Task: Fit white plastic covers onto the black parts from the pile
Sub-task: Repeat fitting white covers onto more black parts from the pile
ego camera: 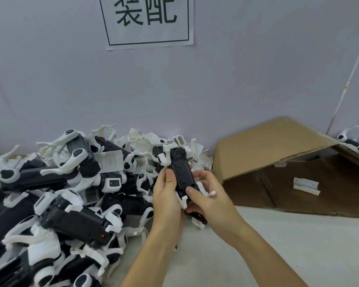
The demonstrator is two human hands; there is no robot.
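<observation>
The black part [179, 172] is held above the table's [278, 245] edge of the pile [71, 193], long axis running away from the person, far end tilted up, white arms at both ends. Left hand [166, 197] and right hand [207, 195] both grip it, thumbs on top; its underside is hidden. To the right, a tipped cardboard box [267, 154] holds one white plastic cover [306, 185].

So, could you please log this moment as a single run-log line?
stage: fitting | left hand: grips black part | right hand: grips it, thumb on top | pile: left | cardboard box: right
</observation>
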